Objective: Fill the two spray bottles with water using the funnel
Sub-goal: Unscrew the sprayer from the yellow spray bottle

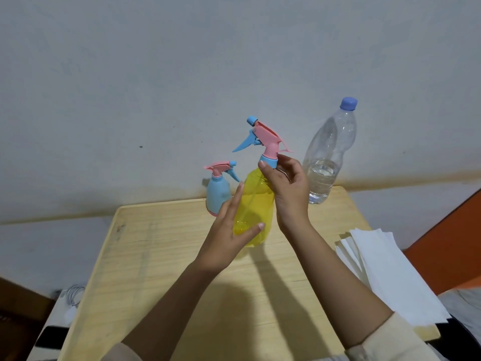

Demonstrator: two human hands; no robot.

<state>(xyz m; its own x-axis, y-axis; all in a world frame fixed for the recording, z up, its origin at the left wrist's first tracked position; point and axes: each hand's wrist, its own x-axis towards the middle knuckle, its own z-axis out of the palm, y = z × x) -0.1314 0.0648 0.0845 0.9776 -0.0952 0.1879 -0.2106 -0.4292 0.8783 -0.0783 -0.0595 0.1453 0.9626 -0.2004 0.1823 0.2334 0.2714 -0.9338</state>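
A yellow spray bottle (256,204) with a pink and blue trigger head (265,138) is held above the wooden table (161,256), near its far edge. My left hand (229,230) grips the bottle's lower body. My right hand (289,183) is pinched on the blue collar at the neck. A small blue spray bottle (218,194) with a pink head stands just behind and to the left. A clear plastic water bottle (329,157) with a blue cap stands at the far right, about a third full. No funnel is in view.
A stack of white paper towels (385,267) lies over the table's right edge. A grey wall rises right behind the table. An orange surface (453,243) sits at the right, and a white cable (74,295) lies on the floor to the left.
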